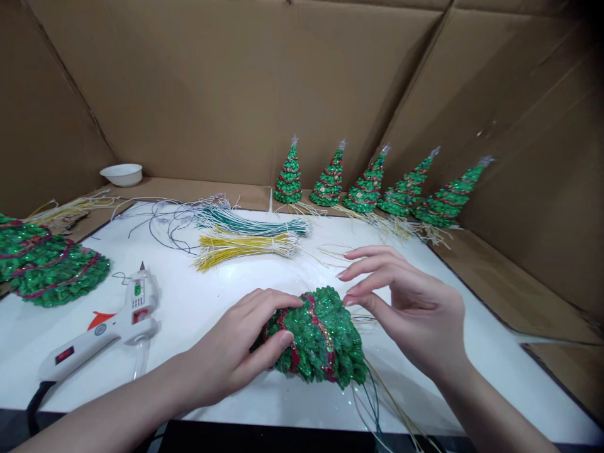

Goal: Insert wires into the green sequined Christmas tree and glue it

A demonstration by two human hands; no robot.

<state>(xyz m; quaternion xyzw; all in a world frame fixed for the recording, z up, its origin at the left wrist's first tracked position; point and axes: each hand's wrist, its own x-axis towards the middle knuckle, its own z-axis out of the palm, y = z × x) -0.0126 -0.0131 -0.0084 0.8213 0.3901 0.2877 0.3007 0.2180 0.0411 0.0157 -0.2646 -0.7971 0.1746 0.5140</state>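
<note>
A green, glittery, cone-shaped tree with red garland bands (337, 340) lies on its side near the front edge of a white flat board (509, 377), its wide base turned to the right. The left hand (236, 352) is clamped on its narrower part, thumb on the near side and fingers over the top. The right hand (419, 308) is raised at the base's rim, thumb and index fingertips close together, the other fingers fanned apart; whether they pinch a thin strand cannot be told. Loose thin wires in yellow, white and green (377, 402) trail from below the base over the front edge. Bare board lies to the right of the right wrist, as far as the slanting right edge. Beyond the tree, open white surface reaches to a tied bundle of yellow, white-ended wires (245, 247), with a green bundle (255, 224) just behind. A white glue gun with an orange trigger (125, 321) limits the room on the left, close to the left forearm. Five star-topped green trees (362, 189) stand along the back, before tall brown cardboard walls (226, 88).
</note>
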